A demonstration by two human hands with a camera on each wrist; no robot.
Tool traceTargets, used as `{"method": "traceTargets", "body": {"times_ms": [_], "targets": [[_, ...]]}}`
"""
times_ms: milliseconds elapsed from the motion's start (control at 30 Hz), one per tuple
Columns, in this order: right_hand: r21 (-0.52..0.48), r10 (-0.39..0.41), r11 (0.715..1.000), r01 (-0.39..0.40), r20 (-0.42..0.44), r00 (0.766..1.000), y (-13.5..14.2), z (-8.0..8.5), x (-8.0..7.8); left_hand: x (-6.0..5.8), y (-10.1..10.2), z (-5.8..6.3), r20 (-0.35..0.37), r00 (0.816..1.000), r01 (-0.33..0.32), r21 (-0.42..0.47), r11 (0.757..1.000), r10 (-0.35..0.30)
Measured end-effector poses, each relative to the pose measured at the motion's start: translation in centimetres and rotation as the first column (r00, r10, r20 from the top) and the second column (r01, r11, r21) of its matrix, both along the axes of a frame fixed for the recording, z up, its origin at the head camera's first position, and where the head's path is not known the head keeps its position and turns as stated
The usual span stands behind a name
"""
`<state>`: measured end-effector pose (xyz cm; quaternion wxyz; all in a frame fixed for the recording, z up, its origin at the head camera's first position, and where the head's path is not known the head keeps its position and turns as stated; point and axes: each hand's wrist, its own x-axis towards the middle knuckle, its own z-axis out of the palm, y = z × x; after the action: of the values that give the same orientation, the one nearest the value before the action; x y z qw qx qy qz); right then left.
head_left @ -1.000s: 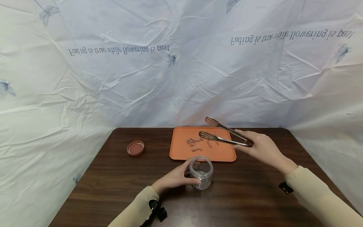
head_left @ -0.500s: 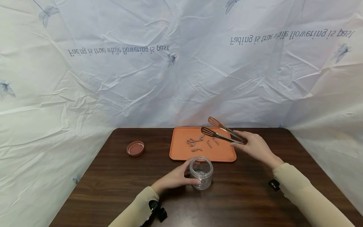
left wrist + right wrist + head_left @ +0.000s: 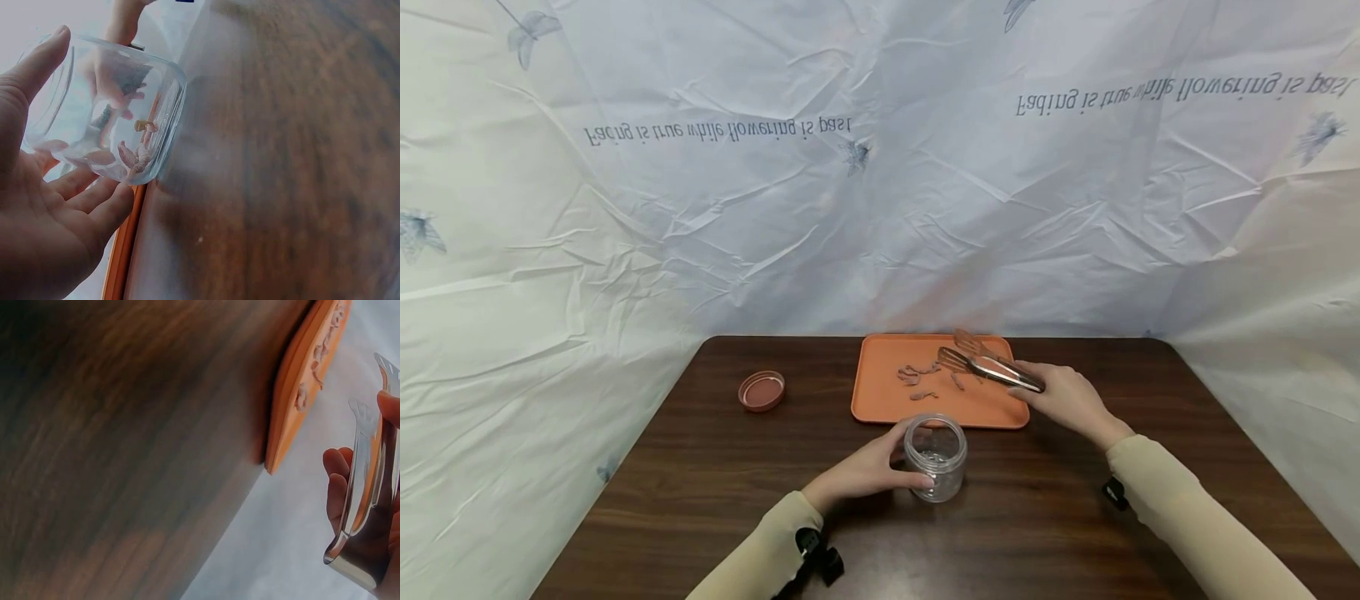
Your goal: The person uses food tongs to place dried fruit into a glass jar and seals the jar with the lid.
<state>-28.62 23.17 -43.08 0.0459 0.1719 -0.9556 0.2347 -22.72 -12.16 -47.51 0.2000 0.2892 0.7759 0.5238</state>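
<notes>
My left hand (image 3: 868,468) holds a clear, lidless jar (image 3: 947,479) upright on the table, its thumb and fingers around the side. In the left wrist view small pinkish pieces (image 3: 139,156) show through the jar wall (image 3: 172,94). My right hand (image 3: 1067,404) grips metal tongs (image 3: 1000,371) by the bent end. Their two slotted tips stand apart over the right half of an orange tray (image 3: 876,404), with nothing between them. Several small, curled, pinkish-brown pieces (image 3: 910,377) lie scattered on the tray; some are partly hidden under the tongs.
A reddish-brown round lid (image 3: 762,392) lies on the dark wooden table (image 3: 700,483), left of the tray. White printed sheeting (image 3: 790,233) hangs behind the table and along both sides.
My right hand has moved left and somewhat down with the tongs, and their tips have come lower over the tray and closer together. My left hand and the jar stay put.
</notes>
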Motion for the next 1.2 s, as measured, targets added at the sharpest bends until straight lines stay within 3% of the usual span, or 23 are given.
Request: {"method": "traceTargets", "body": {"times_ms": [833,1200], "targets": [[0.125,0.043,0.991,-0.044,0.011,0.999,0.6,-1.3,-0.2,1.0,0.6,0.3,-0.016,1.000,0.005,0.018,1.000,-0.005],[0.145,0.041,0.989,-0.031,-0.071,0.997,0.6,-1.1,0.1,1.1,0.6,0.2,-0.028,1.000,0.003,0.021,1.000,-0.003]]}}
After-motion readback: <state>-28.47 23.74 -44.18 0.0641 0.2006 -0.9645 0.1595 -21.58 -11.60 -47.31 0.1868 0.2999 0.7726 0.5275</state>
